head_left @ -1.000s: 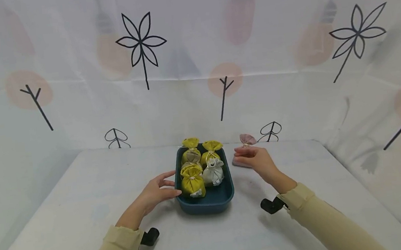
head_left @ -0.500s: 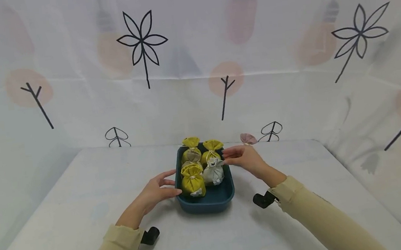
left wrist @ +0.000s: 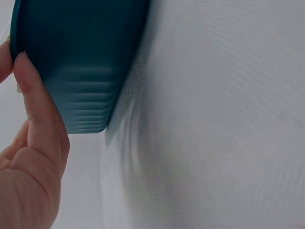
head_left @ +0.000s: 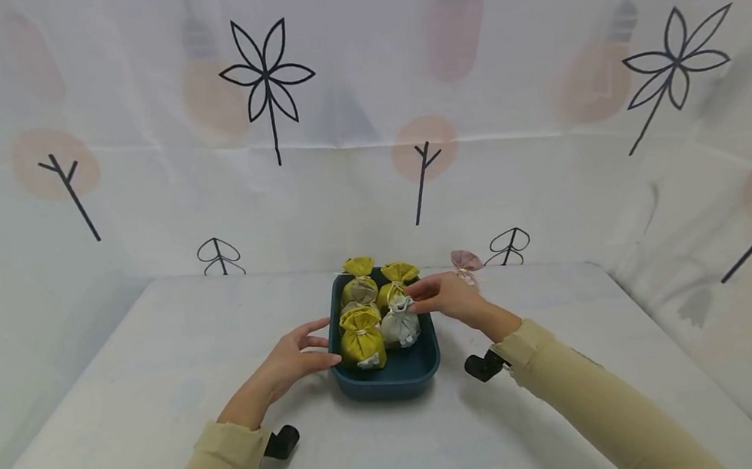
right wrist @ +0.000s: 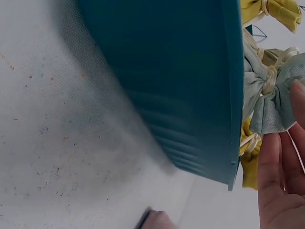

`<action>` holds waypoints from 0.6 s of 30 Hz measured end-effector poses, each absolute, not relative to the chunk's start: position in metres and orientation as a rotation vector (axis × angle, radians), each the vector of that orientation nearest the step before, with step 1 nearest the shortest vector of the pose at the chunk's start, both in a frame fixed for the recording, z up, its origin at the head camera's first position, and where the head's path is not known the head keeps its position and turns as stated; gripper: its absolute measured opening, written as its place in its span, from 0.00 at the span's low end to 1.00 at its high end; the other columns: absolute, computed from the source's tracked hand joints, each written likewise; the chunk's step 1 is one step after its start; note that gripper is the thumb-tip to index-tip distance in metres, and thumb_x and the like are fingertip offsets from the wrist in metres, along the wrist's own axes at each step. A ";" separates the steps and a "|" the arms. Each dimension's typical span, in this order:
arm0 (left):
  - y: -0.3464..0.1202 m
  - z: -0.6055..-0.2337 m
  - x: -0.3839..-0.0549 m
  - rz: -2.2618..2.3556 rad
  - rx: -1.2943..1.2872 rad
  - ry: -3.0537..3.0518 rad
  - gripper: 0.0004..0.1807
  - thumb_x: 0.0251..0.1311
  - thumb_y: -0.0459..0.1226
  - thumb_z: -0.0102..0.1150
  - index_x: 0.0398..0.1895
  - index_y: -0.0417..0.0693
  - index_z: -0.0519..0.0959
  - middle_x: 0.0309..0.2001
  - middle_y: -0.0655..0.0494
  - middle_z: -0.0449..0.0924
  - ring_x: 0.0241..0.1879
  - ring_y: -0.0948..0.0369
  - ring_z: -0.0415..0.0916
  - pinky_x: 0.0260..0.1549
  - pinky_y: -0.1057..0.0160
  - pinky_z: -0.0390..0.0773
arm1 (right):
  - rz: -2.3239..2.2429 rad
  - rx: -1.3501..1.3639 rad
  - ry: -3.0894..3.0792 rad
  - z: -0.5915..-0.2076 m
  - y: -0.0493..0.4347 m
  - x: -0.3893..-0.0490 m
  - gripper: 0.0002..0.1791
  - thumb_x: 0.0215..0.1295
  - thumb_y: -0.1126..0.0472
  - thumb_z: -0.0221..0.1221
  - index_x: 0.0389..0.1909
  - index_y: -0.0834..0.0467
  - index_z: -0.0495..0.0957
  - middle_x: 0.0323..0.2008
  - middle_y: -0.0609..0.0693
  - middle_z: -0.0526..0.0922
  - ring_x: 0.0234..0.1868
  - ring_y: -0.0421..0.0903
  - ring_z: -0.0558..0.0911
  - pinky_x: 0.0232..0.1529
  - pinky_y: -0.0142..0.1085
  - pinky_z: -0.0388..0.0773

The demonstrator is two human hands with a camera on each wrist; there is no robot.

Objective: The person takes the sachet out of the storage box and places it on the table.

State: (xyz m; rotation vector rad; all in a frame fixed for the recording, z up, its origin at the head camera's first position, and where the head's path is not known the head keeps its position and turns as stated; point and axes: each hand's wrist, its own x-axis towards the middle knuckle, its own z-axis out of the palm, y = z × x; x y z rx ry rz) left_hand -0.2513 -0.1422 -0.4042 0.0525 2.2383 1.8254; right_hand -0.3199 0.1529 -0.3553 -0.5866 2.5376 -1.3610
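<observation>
A dark blue-green plastic tub (head_left: pixel 394 389) stands mid-table with several drawstring pouches inside. At its left side my left hand (head_left: pixel 284 365) touches the rim with loosely straight fingers, the thumb tip at the rim in the left wrist view. My right hand (head_left: pixel 453 297) reaches over the right rim and pinches the gathered top of a pale blue-grey pouch (right wrist: pixel 279 98). Thumb and fingers lie on opposite sides of the cloth. Left of that pouch sits a yellow pouch (head_left: pixel 363 344). Farther back are a yellow-and-beige pouch (head_left: pixel 359 292) and another yellow pouch (head_left: pixel 397 272).
A pink pouch (head_left: pixel 466 260) stands on the table to the right of the tub, partly behind my right hand. White cloth covers the table (head_left: pixel 154 368), and a patterned white curtain (head_left: pixel 334 115) hangs behind and at the sides.
My right hand has moved left, away from the pink pouch, to the pale pouch in the tub. My left hand and the tub stay where they were.
</observation>
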 end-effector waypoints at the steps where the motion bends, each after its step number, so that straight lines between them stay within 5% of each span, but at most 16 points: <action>1: -0.142 -0.404 -0.252 1.826 0.054 2.237 0.43 0.47 0.36 0.71 0.68 0.52 0.61 0.52 0.44 0.71 0.42 0.56 0.75 0.43 0.57 0.77 | -1.355 -0.585 2.539 -0.356 0.152 -0.320 0.22 0.58 0.62 0.64 0.53 0.65 0.76 0.46 0.57 0.80 0.46 0.49 0.79 0.47 0.41 0.76; 18: -0.143 -0.406 -0.253 1.839 0.057 2.211 0.42 0.47 0.36 0.71 0.68 0.53 0.62 0.52 0.44 0.71 0.42 0.56 0.75 0.44 0.58 0.77 | -1.393 -0.449 2.602 -0.356 0.144 -0.319 0.09 0.60 0.62 0.63 0.39 0.62 0.82 0.36 0.51 0.82 0.39 0.48 0.77 0.47 0.46 0.73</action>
